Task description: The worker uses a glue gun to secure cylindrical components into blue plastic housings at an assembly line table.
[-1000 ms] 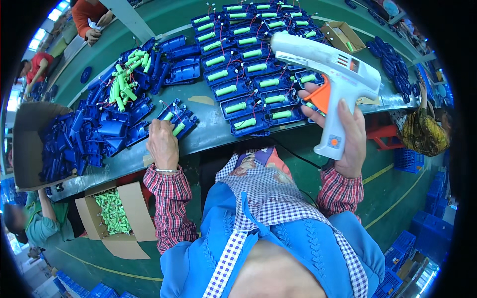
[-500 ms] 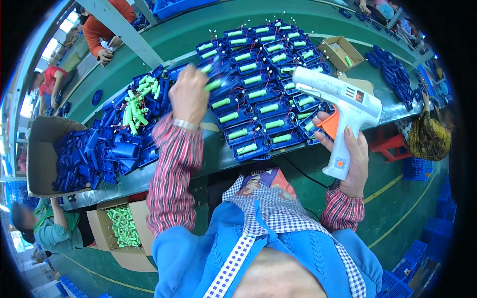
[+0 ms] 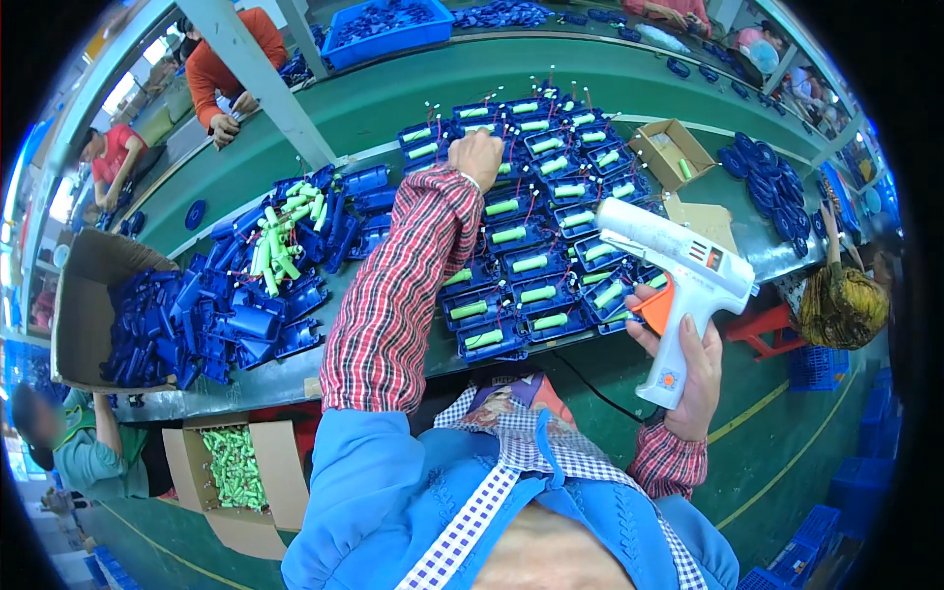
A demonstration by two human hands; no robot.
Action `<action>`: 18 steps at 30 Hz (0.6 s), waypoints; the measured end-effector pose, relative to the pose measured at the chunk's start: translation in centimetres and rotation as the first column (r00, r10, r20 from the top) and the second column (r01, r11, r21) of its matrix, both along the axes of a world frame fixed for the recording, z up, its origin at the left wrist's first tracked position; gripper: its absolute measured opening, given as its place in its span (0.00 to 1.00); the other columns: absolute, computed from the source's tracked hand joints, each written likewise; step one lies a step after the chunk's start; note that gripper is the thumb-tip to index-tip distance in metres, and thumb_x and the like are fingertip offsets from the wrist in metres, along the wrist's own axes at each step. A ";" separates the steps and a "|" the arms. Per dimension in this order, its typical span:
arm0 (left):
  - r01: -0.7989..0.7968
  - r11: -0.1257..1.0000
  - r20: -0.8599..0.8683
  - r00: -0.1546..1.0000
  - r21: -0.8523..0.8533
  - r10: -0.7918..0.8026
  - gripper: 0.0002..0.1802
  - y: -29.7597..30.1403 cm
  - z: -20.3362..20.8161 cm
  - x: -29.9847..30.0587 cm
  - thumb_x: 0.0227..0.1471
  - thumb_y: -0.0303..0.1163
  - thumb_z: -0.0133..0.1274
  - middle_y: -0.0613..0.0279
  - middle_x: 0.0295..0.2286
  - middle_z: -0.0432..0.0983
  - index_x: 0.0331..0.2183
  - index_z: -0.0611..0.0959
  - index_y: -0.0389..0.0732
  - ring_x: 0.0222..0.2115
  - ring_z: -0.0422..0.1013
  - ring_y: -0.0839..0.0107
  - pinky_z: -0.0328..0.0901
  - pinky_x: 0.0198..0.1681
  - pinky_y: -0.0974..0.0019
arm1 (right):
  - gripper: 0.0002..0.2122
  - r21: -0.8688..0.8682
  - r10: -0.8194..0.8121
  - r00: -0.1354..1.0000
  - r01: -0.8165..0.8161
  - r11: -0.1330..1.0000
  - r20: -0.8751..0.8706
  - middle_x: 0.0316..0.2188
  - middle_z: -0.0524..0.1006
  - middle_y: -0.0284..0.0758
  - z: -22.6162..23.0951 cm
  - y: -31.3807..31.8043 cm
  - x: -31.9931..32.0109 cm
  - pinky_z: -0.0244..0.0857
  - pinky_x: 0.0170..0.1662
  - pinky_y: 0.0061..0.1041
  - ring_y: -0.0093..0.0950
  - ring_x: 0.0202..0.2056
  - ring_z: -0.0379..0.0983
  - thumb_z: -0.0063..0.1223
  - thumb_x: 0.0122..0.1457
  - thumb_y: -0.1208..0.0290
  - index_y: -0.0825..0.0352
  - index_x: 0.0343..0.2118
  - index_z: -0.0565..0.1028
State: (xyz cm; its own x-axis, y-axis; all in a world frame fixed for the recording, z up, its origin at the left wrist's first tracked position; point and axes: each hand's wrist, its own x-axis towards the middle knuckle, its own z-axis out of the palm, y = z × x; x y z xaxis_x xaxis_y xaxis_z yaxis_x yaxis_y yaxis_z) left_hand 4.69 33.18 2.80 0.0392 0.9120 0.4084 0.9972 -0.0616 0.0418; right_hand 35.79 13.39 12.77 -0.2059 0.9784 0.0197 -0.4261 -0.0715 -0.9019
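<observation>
My right hand (image 3: 693,379) is wrapped round the grip of a white hot glue gun (image 3: 678,246), a finger by its orange trigger. The nozzle points left over the rows of blue plastic housings (image 3: 506,334), most holding a green battery cell (image 3: 538,294) with thin red wires. My left hand (image 3: 477,157) reaches to the far left part of these rows, its fingers curled down. A green cell (image 3: 480,128) shows just past the fingertips; what the fingers grip is hidden under the hand. Loose green cells (image 3: 285,236) lie piled left of the rows on blue housings.
A carton (image 3: 84,315) of blue parts stands at the table's left end. Below it sits an open carton (image 3: 280,472) of green cells. A small carton (image 3: 678,147) and stacked blue rings (image 3: 772,192) lie at the right. Co-workers sit around; a cable (image 3: 600,386) hangs below.
My left hand has moved right and away from me, from beside the loose cells onto the housing rows. The right hand still holds the glue gun. The view has shifted slightly.
</observation>
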 end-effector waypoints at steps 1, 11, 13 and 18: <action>-0.013 1.000 0.018 1.000 0.000 0.013 0.07 -0.1 -0.3 -0.1 0.46 0.28 0.53 0.50 0.32 0.77 0.26 0.84 0.36 0.35 0.76 0.53 0.72 0.35 0.52 | 0.23 -0.009 0.018 1.000 -0.018 1.000 -0.021 0.49 0.71 0.54 -0.1 0.0 -0.2 0.73 0.48 0.38 0.44 0.49 0.72 0.43 0.65 0.70 0.78 0.58 0.58; 0.350 0.936 0.398 0.854 0.033 -0.334 0.12 -9.1 6.5 1.6 0.51 0.35 0.55 0.51 0.23 0.76 0.25 0.83 0.35 0.25 0.74 0.55 0.69 0.30 0.55 | 0.21 0.008 0.053 0.994 -0.052 0.999 -0.101 0.50 0.71 0.52 -0.5 1.1 -0.6 0.68 0.53 0.42 0.43 0.52 0.70 0.37 0.67 0.69 0.77 0.58 0.58; 0.530 0.807 0.885 0.466 -0.261 -0.019 0.18 -13.5 7.9 4.4 0.61 0.38 0.48 0.60 0.24 0.80 0.32 0.82 0.32 0.24 0.74 0.76 0.69 0.26 0.70 | 0.20 0.041 0.046 0.989 -0.041 0.998 -0.138 0.51 0.70 0.52 -0.7 2.3 -1.9 0.67 0.55 0.38 0.41 0.53 0.70 0.36 0.68 0.68 0.76 0.58 0.58; 0.679 0.726 0.958 -0.266 0.105 0.111 0.24 -20.4 7.1 8.2 0.57 0.32 0.54 0.58 0.42 0.72 0.51 0.67 0.33 0.41 0.71 0.75 0.67 0.44 0.70 | 0.20 0.161 0.259 0.964 -0.247 0.956 -0.063 0.51 0.72 0.40 -0.3 4.6 -7.7 0.66 0.49 0.24 0.25 0.48 0.71 0.42 0.67 0.65 0.71 0.57 0.62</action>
